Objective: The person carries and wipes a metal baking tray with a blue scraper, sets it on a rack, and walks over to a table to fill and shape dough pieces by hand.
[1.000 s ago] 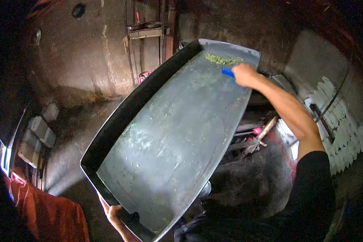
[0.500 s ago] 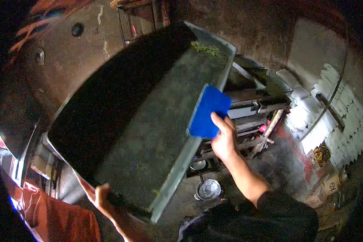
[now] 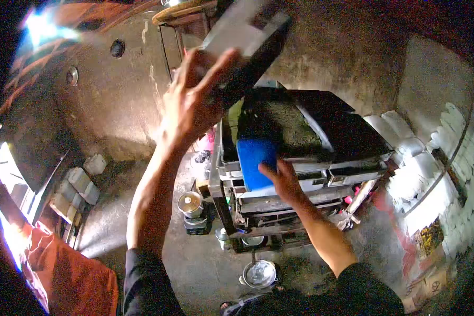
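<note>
My left hand (image 3: 187, 100) is raised high at the upper middle, gripping the side of a rectangular metal tray (image 3: 237, 39). The tray is tilted up, smeared by motion and partly cut off by the top edge. In my right hand (image 3: 285, 183) is a flat blue rectangular scraper (image 3: 255, 164), pinched with the thumb on its face. The scraper hangs in front of a rack (image 3: 218, 203) that bears dark trays; one tray (image 3: 295, 124) holds greenish-brown bits. Whether the scraper touches the rack I cannot tell.
A pot on a small stove (image 3: 190, 204) stands left of the rack. A metal basin (image 3: 259, 274) sits on the floor near me. White sacks (image 3: 397, 131) are stacked at right. Orange cloth (image 3: 71, 268) hangs at lower left, with pale containers (image 3: 76, 189) behind it.
The large tray has swung from in front of me up and away, with my left hand rising from lower left. The rack is now uncovered. My right hand has moved slightly down and left with the scraper.
</note>
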Tool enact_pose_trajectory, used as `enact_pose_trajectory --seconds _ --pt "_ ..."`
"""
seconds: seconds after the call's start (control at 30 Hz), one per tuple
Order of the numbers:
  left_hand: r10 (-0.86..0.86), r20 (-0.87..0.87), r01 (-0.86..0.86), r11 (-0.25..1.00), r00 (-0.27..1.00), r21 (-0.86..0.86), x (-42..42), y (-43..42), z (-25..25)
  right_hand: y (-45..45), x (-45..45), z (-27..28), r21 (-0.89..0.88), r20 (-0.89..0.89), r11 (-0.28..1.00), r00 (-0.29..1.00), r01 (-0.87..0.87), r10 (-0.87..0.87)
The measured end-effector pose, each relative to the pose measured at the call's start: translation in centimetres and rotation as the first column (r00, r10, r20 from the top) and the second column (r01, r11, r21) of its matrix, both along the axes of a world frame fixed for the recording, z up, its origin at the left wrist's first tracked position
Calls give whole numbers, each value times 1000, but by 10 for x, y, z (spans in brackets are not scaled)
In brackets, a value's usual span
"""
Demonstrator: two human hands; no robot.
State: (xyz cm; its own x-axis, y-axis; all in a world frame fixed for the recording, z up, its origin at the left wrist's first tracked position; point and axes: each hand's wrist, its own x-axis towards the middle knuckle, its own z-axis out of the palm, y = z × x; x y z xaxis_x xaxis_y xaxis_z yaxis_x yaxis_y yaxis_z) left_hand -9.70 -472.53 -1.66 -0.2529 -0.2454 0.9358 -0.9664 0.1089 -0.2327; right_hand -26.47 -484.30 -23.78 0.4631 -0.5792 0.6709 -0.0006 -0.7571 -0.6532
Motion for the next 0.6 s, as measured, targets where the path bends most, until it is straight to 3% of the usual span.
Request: enact_pose_trajectory --seconds 0.03,0.07,0.1,0.17,0.23,0.27,0.3,0.33,0.37,0.43,0.47,0.5,0.57,0.6 --pt "35 96 -43 996 995 84 -11 -15 4 35 -28 21 365 21 921 990 -135 137" --pt "50 170 -58 997 984 44 -21 -30 9 40 -45 16 342 31 923 984 -177 177" --pt "50 175 -59 997 983 51 -30 -40 17 54 -63 20 445 87 875 982 -188 167" --pt "193 400 -198 980 896 -29 -51 -46 35 59 -87 18 448 147 878 983 -168 113" --pt "119 429 -150 988 895 39 -67 -48 40 45 -104 18 460 155 879 986 -124 58" --pt "153 370 -179 983 916 37 -70 -52 38 40 -110 19 471 158 879 987 -74 -2" --pt "188 309 -210 977 932 39 -73 -54 35 18 -101 3 539 276 831 961 -135 -23" --pt "107 234 -113 994 966 13 -72 -54 35 0 -88 -5 303 242 952 970 -37 -39" --pt "126 151 -133 990 980 36 -72 -50 34 -16 -71 -4 34 218 998 974 62 -67" --pt "164 54 -165 986 985 5 -67 -38 27 -16 -14 12 340 530 885 842 -319 100" --pt "154 -36 -155 988 987 -8 -59 -32 20 -7 11 28 125 471 982 880 -140 65" --pt "140 -127 -143 990 982 -14 -50 -25 11 3 33 42 -102 422 994 907 43 4" --pt "314 -362 -342 939 878 -15 -48 -6 -11 18 58 69 91 117 986 985 -140 129" --pt "340 -383 -408 906 859 -112 -39 -3 -23 26 82 64 93 114 987 986 -132 121"
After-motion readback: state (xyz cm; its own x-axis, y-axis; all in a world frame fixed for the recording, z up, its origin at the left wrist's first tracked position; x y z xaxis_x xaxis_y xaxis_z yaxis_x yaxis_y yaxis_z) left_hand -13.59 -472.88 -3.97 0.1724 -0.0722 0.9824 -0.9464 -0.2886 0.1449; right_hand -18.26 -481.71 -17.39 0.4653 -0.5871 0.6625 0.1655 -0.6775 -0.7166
